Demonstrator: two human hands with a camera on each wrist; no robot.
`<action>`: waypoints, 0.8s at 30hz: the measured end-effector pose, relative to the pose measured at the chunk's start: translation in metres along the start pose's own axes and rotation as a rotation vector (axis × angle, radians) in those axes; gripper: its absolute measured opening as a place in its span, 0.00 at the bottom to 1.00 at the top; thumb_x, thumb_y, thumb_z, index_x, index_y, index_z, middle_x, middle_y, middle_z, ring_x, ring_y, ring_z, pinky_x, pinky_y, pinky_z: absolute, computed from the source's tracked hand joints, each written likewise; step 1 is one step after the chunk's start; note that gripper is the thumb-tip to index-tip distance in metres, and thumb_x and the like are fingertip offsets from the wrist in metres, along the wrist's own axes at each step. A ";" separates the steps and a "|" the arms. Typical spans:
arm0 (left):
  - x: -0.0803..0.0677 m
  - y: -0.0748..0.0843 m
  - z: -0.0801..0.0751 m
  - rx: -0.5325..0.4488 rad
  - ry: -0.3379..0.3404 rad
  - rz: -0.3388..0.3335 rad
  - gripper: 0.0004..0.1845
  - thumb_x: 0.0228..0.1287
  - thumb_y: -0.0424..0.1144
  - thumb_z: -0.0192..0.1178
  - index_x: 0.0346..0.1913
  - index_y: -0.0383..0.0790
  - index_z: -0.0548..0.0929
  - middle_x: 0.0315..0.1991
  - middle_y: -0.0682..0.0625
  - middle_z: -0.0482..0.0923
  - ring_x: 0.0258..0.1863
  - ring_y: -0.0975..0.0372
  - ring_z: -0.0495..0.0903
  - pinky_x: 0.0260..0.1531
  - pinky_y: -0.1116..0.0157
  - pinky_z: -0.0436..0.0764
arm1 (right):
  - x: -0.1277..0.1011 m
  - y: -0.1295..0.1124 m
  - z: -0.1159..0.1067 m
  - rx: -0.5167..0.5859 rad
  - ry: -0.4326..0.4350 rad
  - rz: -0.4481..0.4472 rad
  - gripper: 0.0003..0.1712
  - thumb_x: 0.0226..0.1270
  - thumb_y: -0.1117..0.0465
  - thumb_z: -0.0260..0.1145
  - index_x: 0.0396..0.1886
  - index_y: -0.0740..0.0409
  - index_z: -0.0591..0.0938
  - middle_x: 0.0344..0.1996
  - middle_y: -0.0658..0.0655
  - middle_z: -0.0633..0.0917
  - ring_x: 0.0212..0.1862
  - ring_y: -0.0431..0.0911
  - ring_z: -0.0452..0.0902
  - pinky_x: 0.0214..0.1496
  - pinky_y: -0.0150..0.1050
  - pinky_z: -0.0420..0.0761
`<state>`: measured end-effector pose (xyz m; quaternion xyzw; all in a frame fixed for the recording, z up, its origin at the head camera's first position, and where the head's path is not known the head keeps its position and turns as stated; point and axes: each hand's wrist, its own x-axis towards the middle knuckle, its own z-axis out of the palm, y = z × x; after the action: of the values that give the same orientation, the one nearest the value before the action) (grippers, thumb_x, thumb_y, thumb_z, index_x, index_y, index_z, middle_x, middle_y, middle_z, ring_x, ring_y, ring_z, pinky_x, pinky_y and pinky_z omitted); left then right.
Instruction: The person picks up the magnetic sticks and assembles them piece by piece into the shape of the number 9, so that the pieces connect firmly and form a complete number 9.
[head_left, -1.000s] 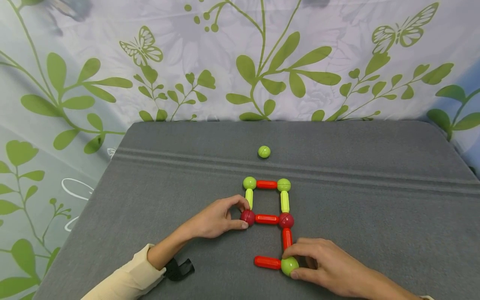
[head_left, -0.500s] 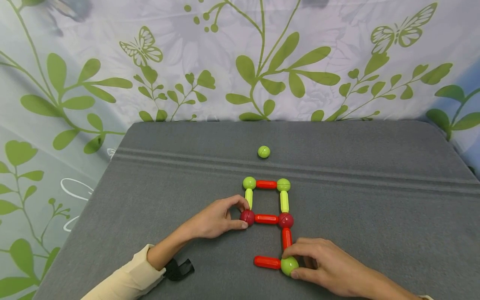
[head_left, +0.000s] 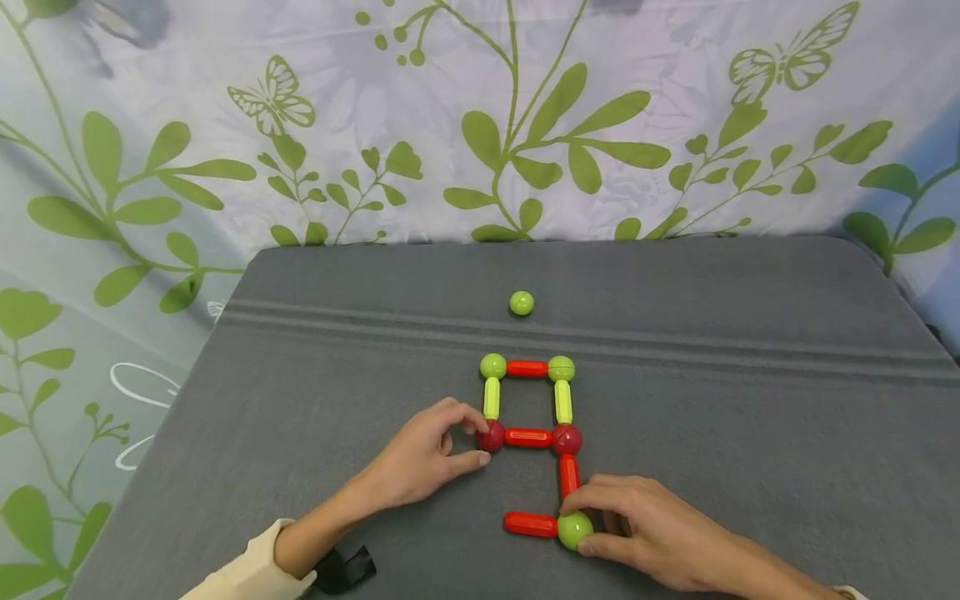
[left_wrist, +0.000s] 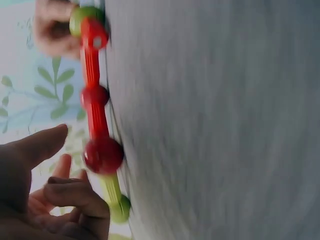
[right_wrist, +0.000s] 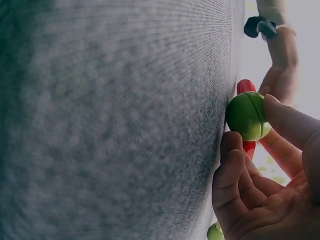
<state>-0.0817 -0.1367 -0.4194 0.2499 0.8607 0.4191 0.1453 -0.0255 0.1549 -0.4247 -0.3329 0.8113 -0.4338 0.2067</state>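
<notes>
On the grey table lies a figure of magnetic rods and balls. Two green balls, a red rod (head_left: 527, 367) and two yellow-green rods form its far part. A dark red ball (head_left: 491, 436) joins another dark red ball (head_left: 567, 439) through a red rod (head_left: 528, 437). My left hand (head_left: 423, 454) is beside the left dark red ball; the left wrist view shows its thumb and fingers apart from that ball (left_wrist: 103, 155). My right hand (head_left: 652, 529) pinches the near green ball (head_left: 575, 530) between thumb and fingers. Two red rods meet there, one (head_left: 530, 524) with a free left end.
A loose green ball (head_left: 521, 302) lies farther back on the grey table (head_left: 750, 400). A curtain with leaves and butterflies (head_left: 555, 125) hangs behind the table's far edge. A black strap (head_left: 345, 571) is on my left wrist.
My left hand has let go of the left dark red ball and drawn back slightly toward the lower left. The right hand keeps its hold on the near green ball. The head view has shifted a little.
</notes>
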 end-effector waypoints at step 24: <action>-0.014 0.023 0.042 0.047 -0.297 0.132 0.12 0.57 0.41 0.64 0.45 0.50 0.78 0.34 0.65 0.71 0.22 0.76 0.67 0.23 0.76 0.70 | 0.001 0.000 0.002 0.004 0.021 -0.019 0.13 0.62 0.51 0.63 0.47 0.40 0.77 0.32 0.39 0.77 0.29 0.33 0.71 0.27 0.29 0.72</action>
<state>-0.0434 -0.1053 -0.4259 0.3685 0.8210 0.3660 0.2371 -0.0249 0.1536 -0.4255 -0.3355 0.8094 -0.4409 0.1948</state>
